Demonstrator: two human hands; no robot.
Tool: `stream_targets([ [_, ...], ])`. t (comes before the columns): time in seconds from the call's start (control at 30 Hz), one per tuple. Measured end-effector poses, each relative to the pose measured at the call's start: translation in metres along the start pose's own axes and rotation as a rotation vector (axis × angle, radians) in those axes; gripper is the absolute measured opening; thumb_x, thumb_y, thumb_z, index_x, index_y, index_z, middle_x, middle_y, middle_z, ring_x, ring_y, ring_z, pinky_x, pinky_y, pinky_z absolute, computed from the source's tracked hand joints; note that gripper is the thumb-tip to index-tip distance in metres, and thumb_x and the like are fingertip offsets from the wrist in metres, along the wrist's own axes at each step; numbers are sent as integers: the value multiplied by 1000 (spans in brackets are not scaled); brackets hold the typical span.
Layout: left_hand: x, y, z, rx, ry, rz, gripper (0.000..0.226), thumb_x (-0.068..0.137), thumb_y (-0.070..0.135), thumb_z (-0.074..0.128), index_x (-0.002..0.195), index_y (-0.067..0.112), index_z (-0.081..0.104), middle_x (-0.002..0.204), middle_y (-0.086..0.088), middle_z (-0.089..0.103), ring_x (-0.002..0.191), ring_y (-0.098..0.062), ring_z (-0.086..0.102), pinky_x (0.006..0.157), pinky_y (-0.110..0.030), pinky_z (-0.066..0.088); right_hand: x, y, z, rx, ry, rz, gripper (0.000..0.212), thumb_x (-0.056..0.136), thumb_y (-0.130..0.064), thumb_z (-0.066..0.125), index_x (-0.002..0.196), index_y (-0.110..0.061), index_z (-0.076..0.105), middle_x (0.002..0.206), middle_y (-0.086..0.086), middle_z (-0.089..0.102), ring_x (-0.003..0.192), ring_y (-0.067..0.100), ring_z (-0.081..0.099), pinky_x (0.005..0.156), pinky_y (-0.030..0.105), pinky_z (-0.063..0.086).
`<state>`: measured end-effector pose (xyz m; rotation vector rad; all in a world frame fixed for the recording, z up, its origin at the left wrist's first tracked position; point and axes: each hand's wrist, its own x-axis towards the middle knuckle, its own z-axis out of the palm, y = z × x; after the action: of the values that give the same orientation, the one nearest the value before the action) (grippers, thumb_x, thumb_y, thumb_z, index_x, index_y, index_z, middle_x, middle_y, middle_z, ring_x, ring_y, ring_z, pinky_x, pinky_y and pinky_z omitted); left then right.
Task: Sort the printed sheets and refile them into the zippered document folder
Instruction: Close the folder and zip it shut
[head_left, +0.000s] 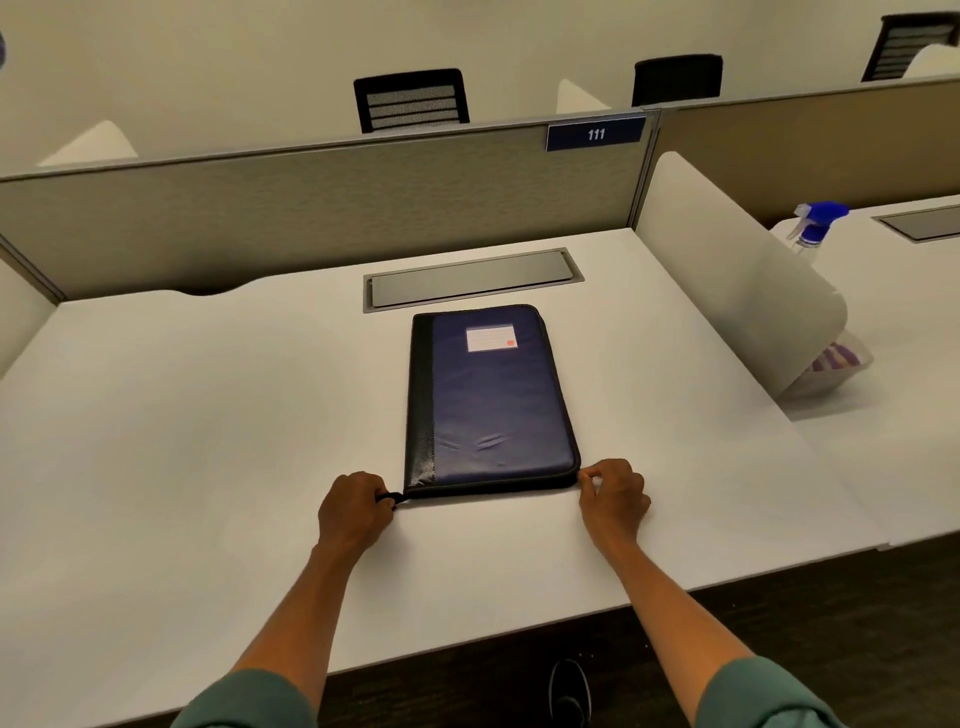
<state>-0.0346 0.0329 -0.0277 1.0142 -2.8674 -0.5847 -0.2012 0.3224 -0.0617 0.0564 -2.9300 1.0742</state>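
A dark blue zippered document folder with a black spine strip and a small white label lies closed on the white desk, its short edge toward me. My left hand pinches the black zipper pull at the folder's near left corner. At the near right corner, my right hand has its curled fingertips against the folder's edge. No printed sheets are in view.
A grey cable hatch is set into the desk just behind the folder. Grey partition with sign 111 at the back. A white side divider stands at right; beyond it a blue-topped spray bottle. Chairs stand behind the partition.
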Motion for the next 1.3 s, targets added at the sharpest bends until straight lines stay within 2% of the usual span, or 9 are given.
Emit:
stream_targets([
  [0.17,2,14,-1,265,-9,-10,11,85,22,62,84,13,69,90,-4,62,92,-28,56,66,-32,42,11,3,3,-3,-38,-13,4,89,-14,69,87,-16,69,113,1,62,106,28,52,81,35,27],
  [0.23,2,25,0,316,68,81,10,73,8,66,82,9,63,89,-8,58,84,-33,55,61,-33,36,13,7,4,75,-61,-94,7,90,-7,65,92,-13,67,107,3,66,102,28,56,83,36,35],
  [0.3,1,37,7,259,153,230,29,60,1,72,85,8,59,89,-12,58,77,-35,55,57,-33,37,14,9,2,193,-99,-136,9,93,-4,59,94,-11,65,97,4,66,94,27,60,82,34,47],
  [0.4,2,64,18,90,188,418,36,71,27,76,99,16,56,103,-6,57,89,-28,54,68,-36,46,16,3,-7,283,-140,-174,13,96,-4,56,89,-14,60,88,2,63,80,19,61,68,13,44],
  [0.6,-2,132,27,-178,158,547,33,87,53,59,104,26,55,108,8,50,98,-11,46,81,-28,44,20,-24,-27,337,-39,-387,7,96,-3,58,91,-8,59,87,3,61,76,16,58,67,14,45],
  [1.0,4,162,-17,-510,355,507,57,95,64,42,123,17,57,125,0,59,114,-14,53,98,-34,49,12,-117,-59,327,-13,-795,6,92,-11,63,91,-5,64,86,7,64,76,7,56,74,3,43],
  [1.1,-2,155,-35,-636,429,504,49,97,54,47,120,12,57,117,-4,63,107,-17,59,94,-33,52,2,-144,-62,349,-11,-851,14,93,-18,60,92,-4,65,87,9,64,78,4,54,76,0,42],
  [1.23,-12,136,-56,-724,523,440,43,96,45,50,120,11,59,112,-3,66,100,-7,61,88,-19,52,-14,-178,-65,348,-45,-950,14,92,-18,61,93,-4,65,87,10,65,80,3,52,78,-1,42],
  [1.3,-19,125,-64,-776,551,401,42,97,43,48,120,11,61,113,-1,67,101,-7,62,85,-21,55,-25,-194,-66,343,-84,-994,12,91,-16,65,94,-4,66,88,10,65,80,4,54,78,-1,42],
])
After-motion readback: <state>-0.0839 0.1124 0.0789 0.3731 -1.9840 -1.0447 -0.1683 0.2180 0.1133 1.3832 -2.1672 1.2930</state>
